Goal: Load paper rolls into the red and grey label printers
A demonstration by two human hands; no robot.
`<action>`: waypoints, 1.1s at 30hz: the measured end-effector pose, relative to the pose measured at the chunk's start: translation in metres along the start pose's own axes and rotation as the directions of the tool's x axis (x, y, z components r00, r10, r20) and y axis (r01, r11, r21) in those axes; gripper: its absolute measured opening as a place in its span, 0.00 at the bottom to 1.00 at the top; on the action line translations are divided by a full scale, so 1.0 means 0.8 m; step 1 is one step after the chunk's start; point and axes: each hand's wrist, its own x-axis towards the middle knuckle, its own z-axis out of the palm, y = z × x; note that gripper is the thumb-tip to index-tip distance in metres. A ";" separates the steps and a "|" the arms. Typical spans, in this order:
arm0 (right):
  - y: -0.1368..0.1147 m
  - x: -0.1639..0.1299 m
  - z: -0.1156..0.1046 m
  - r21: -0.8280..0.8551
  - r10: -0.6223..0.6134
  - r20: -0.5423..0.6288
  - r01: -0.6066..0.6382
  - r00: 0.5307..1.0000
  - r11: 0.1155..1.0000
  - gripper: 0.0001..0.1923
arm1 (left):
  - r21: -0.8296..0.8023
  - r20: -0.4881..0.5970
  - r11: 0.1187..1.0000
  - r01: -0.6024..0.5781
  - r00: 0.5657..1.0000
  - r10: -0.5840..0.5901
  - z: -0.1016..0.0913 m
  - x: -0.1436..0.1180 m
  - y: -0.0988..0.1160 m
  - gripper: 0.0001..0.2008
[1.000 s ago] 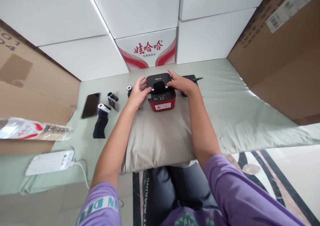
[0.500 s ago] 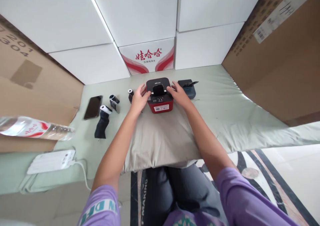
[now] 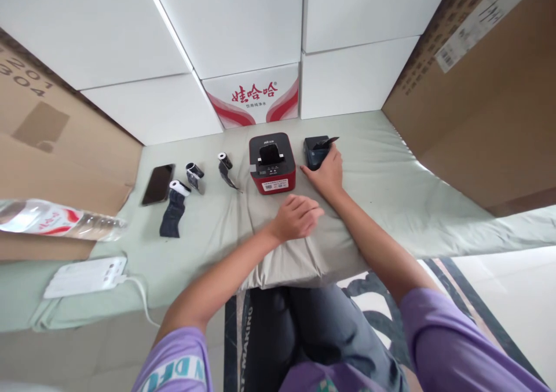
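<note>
I keep my right hand (image 3: 326,171) cupped on the small dark box-shaped device (image 3: 314,150), gripping squarely; left hand (image 3: 297,216) hovers released over the beige cushion (image 3: 299,247).

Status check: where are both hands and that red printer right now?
Left hand open, over grey cushion. Right hand at small dark device, grip unclear. Red printer untouched. Nothing blocking.

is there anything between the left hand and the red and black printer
Nothing visible. The left hand hovers over the grey cushion, and only bare cushion lies between it and the red and black printer. The right hand reaches for the small dark device beside it.
</note>
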 end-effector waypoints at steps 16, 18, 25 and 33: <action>-0.038 -0.199 -0.098 0.105 0.151 0.077 -0.158 0.986 0.982 0.55 | 0.084 0.382 0.792 0.604 0.715 -0.586 -0.058 0.016 0.004 0.23; -0.054 -0.227 -0.089 0.158 0.165 0.095 -0.179 0.982 0.971 0.52 | 0.089 0.364 0.715 0.693 0.646 -0.671 -0.067 0.008 0.028 0.24; -0.067 -0.249 -0.063 0.220 0.142 0.113 -0.164 0.983 0.962 0.53 | -0.032 0.250 0.588 0.809 0.576 -0.778 -0.063 -0.055 0.098 0.30; -0.064 -0.248 -0.068 0.222 0.139 0.159 -0.173 0.977 0.960 0.54 | 0.115 0.259 0.546 0.830 0.505 -0.823 -0.058 -0.051 0.096 0.33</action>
